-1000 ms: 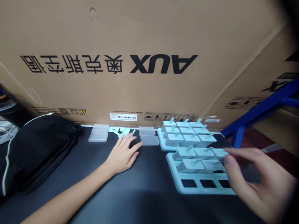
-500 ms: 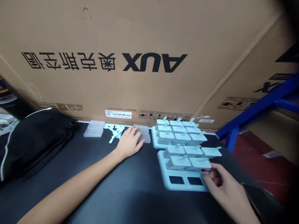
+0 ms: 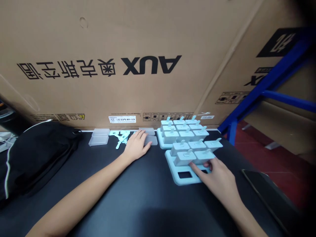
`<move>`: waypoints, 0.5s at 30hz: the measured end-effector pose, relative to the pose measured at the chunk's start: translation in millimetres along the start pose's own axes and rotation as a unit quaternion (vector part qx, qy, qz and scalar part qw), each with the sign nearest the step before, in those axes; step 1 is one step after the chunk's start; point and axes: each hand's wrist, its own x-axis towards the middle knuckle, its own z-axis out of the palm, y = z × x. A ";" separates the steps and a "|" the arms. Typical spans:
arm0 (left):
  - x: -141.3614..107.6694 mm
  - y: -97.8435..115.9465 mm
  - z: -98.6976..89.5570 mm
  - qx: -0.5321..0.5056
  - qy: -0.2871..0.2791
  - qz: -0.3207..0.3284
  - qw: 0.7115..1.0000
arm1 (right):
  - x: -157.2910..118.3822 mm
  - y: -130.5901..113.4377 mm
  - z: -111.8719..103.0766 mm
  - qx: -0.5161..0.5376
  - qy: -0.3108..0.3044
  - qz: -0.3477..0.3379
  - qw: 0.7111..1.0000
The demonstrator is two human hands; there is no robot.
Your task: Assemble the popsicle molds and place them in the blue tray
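Note:
My left hand (image 3: 135,144) lies with fingers spread at the left edge of a clear plastic case (image 3: 151,140), right of a pile of light-blue sticks (image 3: 122,136). My right hand (image 3: 217,174) reaches over the front blue tray (image 3: 175,174), thumb and fingers bent round the near side of a light-blue mold (image 3: 204,156). Whether it grips that mold is unclear. Several molds with stick handles stand in this tray, whose front row shows open slots. Behind it, a second blue tray (image 3: 161,142) holds several more molds (image 3: 171,135).
Another clear case (image 3: 99,137) lies left of the sticks. A black bag (image 3: 41,154) covers the left side of the dark table (image 3: 118,204). A large cardboard box (image 3: 98,39) stands behind. At right are a blue metal frame (image 3: 266,89) and a dark flat object (image 3: 274,197).
My right hand has shifted left along the front tray, its thumb now by the front molds. My left hand stays beside the clear case. The camera view has turned to the right.

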 end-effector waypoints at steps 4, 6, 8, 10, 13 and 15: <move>-0.1 -0.2 1.0 0.000 0.009 0.004 1.000 | 1.2 -3.3 -0.5 -0.041 -0.010 0.002 0.999; -0.2 0.4 1.3 0.004 0.011 0.006 1.000 | 1.4 -5.2 -1.4 -0.054 -0.012 -0.003 0.998; -0.4 1.5 1.2 0.009 0.014 0.006 1.000 | 1.1 -6.9 -1.9 -0.063 -0.012 -0.011 0.998; -0.6 2.7 1.1 0.014 0.018 0.007 1.000 | 0.3 -8.3 -1.9 -0.070 -0.010 -0.019 0.997; -1.1 4.0 1.0 0.020 0.021 0.013 0.999 | -1.3 -10.4 -1.4 -0.088 -0.006 -0.019 0.996; -1.4 4.6 1.3 0.024 0.025 0.014 0.999 | -2.2 -12.6 -1.9 -0.096 -0.004 -0.015 0.995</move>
